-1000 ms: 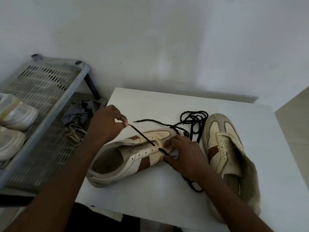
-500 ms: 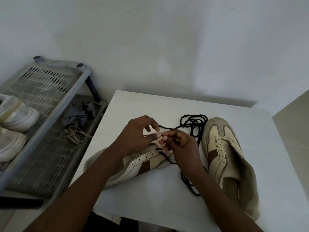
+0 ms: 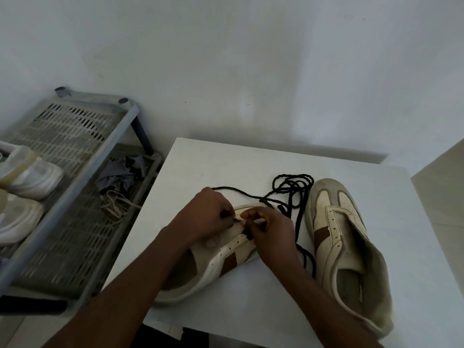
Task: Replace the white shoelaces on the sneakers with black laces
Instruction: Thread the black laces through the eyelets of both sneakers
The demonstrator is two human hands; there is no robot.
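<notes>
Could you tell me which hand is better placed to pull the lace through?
Likely the left hand: the black lace runs from its fingers, while the right hand pinches the eyelet strip of the near sneaker.

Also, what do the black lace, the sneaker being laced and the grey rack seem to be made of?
Black lace: woven or twisted textile cord, matte; it lies in limp loops.
Sneaker being laced: probably leather or a synthetic imitation, smooth cream panels with a brown stripe and punched eyelets.
Grey rack: apparently moulded plastic, matte, with slotted shelves.
</notes>
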